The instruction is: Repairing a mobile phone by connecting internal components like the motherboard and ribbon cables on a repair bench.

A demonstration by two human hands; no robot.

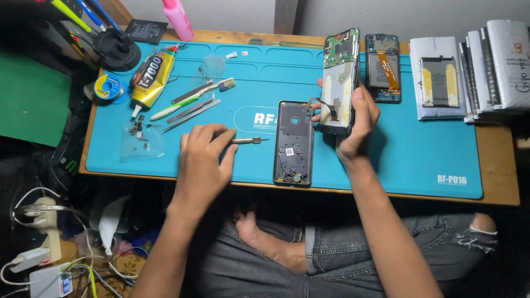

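My right hand (361, 118) has its grip clamped on the opened phone (338, 83), raised just right of the detached back cover (293, 142); my left hand (203, 157) pinches the screwdriver (245, 140) left of it. Reassembly remains.

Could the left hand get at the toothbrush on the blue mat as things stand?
Probably yes: the left hand holds only a slim screwdriver, and the toothbrush lies uncovered just beyond it, beside the tweezers.
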